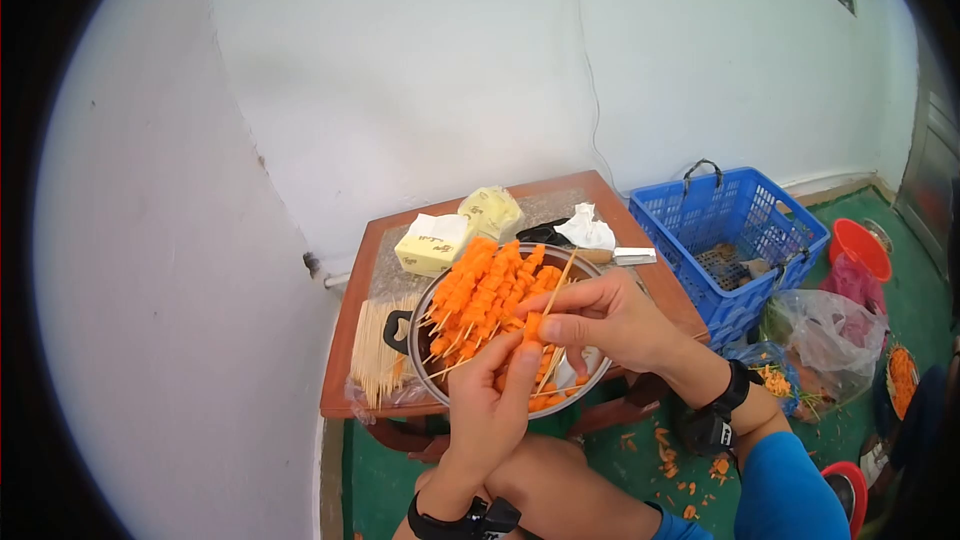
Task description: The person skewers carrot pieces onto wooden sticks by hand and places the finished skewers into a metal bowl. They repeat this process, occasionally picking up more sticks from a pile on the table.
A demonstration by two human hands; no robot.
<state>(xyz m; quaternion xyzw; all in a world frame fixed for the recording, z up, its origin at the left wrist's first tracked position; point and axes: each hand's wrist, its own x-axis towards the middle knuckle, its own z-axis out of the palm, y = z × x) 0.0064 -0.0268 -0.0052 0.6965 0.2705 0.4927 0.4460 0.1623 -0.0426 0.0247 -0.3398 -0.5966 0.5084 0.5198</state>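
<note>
My left hand (495,388) is closed on an orange carrot piece (533,328), pinched at the fingertips above the near side of a metal pan (424,377). In my right hand (608,318), a thin bamboo skewer (562,281) is gripped between thumb and fingers, its lower end by the carrot piece. Whether the tip has gone into the piece is hidden by my fingers. Carrot skewers (478,292) lie piled in the pan's far left half, and loose carrot pieces (553,398) are at its near edge.
The pan stands on a wooden table (345,360). Bare skewers (378,350) lie left, tissue packs (436,245) behind, and a knife (632,256) at the back right. A blue crate (735,305), plastic bag (835,335) and red basin (860,248) are on the floor, with carrot scraps (668,455).
</note>
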